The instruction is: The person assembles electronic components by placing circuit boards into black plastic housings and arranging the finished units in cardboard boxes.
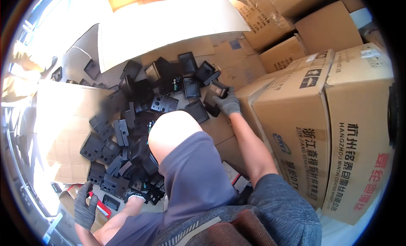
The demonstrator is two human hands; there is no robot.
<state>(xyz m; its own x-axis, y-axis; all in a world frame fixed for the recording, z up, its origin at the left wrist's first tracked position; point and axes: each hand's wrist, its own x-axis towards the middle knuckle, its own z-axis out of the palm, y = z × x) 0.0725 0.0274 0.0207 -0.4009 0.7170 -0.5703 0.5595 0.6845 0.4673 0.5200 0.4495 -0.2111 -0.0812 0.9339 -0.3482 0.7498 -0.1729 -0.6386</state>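
Note:
My right hand [229, 103], in a grey glove, reaches out to the far right of the pile. Its fingers are wrapped round a black plastic housing [212, 96], which is tilted and shows a brownish inner part at its top end. My left hand [86, 206], also gloved in grey, is low at the left beside my leg. Its thumb and fingers are apart, with nothing visible between them. Close to it lies a red-edged thing [102, 208], partly hidden by the hand. Between the hands spreads a heap of black plastic housings [127, 131], some with holes or green circuit boards.
Tall cardboard cartons [292, 119] stand along the right, with more boxes [327, 28] behind. A flat cardboard sheet [63, 131] lies left of the heap. A large carton's pale flap [169, 30] borders the far side. My bent knee [173, 129] rises over the near part.

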